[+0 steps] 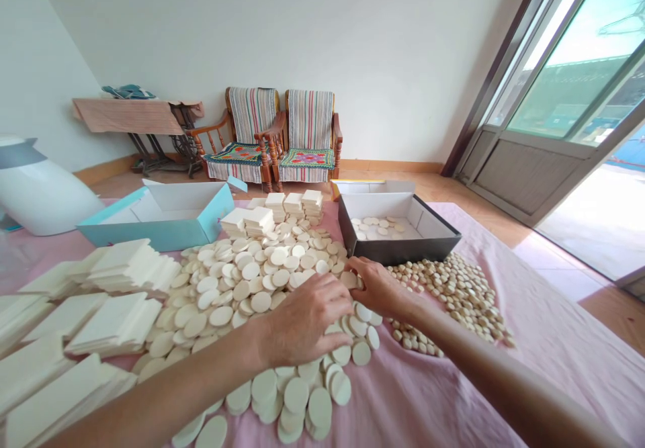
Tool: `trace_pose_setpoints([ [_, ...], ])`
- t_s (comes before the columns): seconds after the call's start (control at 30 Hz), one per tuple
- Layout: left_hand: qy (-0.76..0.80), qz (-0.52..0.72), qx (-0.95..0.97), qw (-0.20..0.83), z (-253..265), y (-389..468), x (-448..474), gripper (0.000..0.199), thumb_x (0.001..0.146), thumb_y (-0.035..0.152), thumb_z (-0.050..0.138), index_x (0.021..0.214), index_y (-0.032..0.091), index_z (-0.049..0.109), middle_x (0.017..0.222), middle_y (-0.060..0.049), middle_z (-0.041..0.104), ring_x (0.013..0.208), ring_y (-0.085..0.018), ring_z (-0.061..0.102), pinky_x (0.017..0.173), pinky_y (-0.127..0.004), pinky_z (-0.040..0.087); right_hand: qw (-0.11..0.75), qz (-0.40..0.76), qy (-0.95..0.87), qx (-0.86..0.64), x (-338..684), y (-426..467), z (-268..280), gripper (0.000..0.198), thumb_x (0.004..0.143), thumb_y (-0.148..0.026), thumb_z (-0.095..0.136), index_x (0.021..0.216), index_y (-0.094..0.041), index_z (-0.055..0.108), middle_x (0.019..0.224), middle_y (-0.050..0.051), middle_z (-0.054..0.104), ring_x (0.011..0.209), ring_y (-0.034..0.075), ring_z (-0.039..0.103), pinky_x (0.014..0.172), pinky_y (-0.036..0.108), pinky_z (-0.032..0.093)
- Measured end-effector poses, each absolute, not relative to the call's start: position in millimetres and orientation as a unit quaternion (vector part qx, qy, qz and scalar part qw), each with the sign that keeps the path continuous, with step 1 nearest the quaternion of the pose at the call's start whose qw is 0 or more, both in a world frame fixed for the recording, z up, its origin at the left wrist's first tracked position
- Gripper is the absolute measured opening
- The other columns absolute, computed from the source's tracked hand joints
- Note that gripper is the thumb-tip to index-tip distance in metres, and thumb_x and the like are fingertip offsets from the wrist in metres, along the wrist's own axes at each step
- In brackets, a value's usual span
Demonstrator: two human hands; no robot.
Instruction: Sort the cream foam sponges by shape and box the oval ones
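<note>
My right hand (375,288) is closed at the right edge of a large heap of round, pale wooden discs (279,256). Its thumb and fingers pinch one disc (348,279). Just to the left, my left hand (315,317) reaches over the heap, palm down. Its fingers are loosely bent and its thumb stands apart, with loose discs below it; nothing shows in its grasp, though the fingertips are partly hidden. Behind my right hand stands a black box (403,250) with white inner walls and several discs on its bottom.
Small wooden pieces (453,293) lie heaped at right. Stacks of pale square tiles (118,320) fill the left, with more stacks (292,203) behind the discs. A blue box (151,230) and white jug (45,189) stand at left. Pink cloth (544,367) covers the table. Two chairs (307,125) stand beyond.
</note>
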State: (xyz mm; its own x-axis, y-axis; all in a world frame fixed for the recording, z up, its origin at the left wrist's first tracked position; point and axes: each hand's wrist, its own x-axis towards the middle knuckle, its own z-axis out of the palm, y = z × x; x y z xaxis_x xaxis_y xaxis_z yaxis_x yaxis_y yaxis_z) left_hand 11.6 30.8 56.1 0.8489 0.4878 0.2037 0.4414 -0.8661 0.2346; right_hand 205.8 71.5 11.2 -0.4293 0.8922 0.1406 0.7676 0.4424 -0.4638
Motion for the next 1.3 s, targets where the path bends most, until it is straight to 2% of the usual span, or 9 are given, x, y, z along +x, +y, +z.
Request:
trace_pose_setpoints([
  [0.17,0.125,0.105,0.983,0.082,50,0,4,0.047,0.076,0.049,0.067,0.11,0.019,0.057,0.115,-0.01,0.058,0.106,-0.026,0.05,0.095,-0.041,0.035,0.241,0.138,-0.825,-0.493,219,71,47,0.023,0.068,-0.014,0.057,0.09,-0.018,0.056,0.081,0.001,0.06,0.067,0.012,0.051,0.063,0.022,0.036],
  [0.33,0.105,0.073,0.991,0.047,39,-19,-4,0.047,0.075,0.049,0.068,0.109,0.019,0.057,0.124,-0.01,0.056,0.115,-0.028,0.047,0.101,-0.045,0.031,0.272,0.058,-0.768,-0.576,257,115,79,0.029,0.071,-0.025,0.061,0.099,-0.019,0.057,0.088,0.003,0.064,0.065,0.012,0.054,0.063,0.023,0.039],
  [0.6,0.112,0.114,0.986,-0.055,19,-27,-3,0.027,0.087,0.043,0.057,0.093,0.017,0.06,0.113,-0.008,0.063,0.112,-0.022,0.05,0.106,-0.044,0.028,0.126,0.023,-0.708,-0.695,298,184,60,0.032,0.069,-0.022,0.063,0.098,-0.009,0.065,0.093,0.014,0.068,0.085,0.023,0.061,0.071,0.028,0.043],
  [0.7,0.112,0.139,0.981,-0.069,15,-28,-1,0.017,0.09,0.032,0.054,0.083,0.017,0.058,0.1,-0.005,0.065,0.102,-0.019,0.053,0.106,-0.042,0.028,0.15,0.048,-0.683,-0.713,308,189,54,0.032,0.071,-0.021,0.062,0.099,-0.007,0.066,0.09,0.013,0.069,0.083,0.022,0.062,0.07,0.027,0.044],
  [0.8,0.118,0.157,0.977,-0.086,13,-29,0,0.013,0.09,0.018,0.052,0.077,0.017,0.056,0.085,-0.002,0.063,0.093,-0.016,0.055,0.106,-0.041,0.029,0.234,0.022,-0.676,-0.698,310,183,56,0.029,0.076,-0.022,0.057,0.101,-0.009,0.065,0.094,0.012,0.069,0.082,0.019,0.063,0.071,0.026,0.045],
  [0.93,0.126,0.164,0.973,-0.104,13,-29,-1,0.012,0.088,0.015,0.055,0.076,0.017,0.056,0.078,-0.002,0.06,0.087,-0.017,0.055,0.103,-0.043,0.033,0.311,0.052,-0.721,-0.617,287,140,71,0.024,0.082,-0.025,0.051,0.101,-0.016,0.064,0.085,0.006,0.069,0.07,0.015,0.063,0.069,0.026,0.046],
  [1.1,0.143,0.165,0.971,-0.097,14,-28,-4,0.011,0.088,0.012,0.053,0.079,0.016,0.057,0.077,-0.002,0.059,0.085,-0.016,0.054,0.102,-0.044,0.033,0.2,0.176,-0.827,-0.494,247,63,79,0.022,0.084,-0.028,0.052,0.099,-0.019,0.065,0.08,0.003,0.068,0.07,0.015,0.062,0.068,0.026,0.047],
  [1.2,0.157,0.176,0.968,-0.087,14,-24,-7,0.01,0.09,0.011,0.05,0.087,0.015,0.06,0.08,-0.003,0.06,0.085,-0.016,0.054,0.096,-0.04,0.037,0.115,0.209,-0.869,-0.434,237,32,66,0.042,0.078,-0.029,0.061,0.119,-0.02,0.059,0.107,0.009,0.065,0.094,0.02,0.062,0.082,0.032,0.047],
  [1.3,0.181,0.185,0.963,-0.074,13,-19,-11,0.015,0.092,0.012,0.047,0.094,0.015,0.061,0.085,-0.004,0.062,0.087,-0.017,0.053,0.089,-0.037,0.041,0.064,0.208,-0.886,-0.409,232,16,47,0.08,0.069,-0.029,0.071,0.142,-0.023,0.038,0.135,0.012,0.049,0.124,0.027,0.044,0.101,0.041,0.038],
])
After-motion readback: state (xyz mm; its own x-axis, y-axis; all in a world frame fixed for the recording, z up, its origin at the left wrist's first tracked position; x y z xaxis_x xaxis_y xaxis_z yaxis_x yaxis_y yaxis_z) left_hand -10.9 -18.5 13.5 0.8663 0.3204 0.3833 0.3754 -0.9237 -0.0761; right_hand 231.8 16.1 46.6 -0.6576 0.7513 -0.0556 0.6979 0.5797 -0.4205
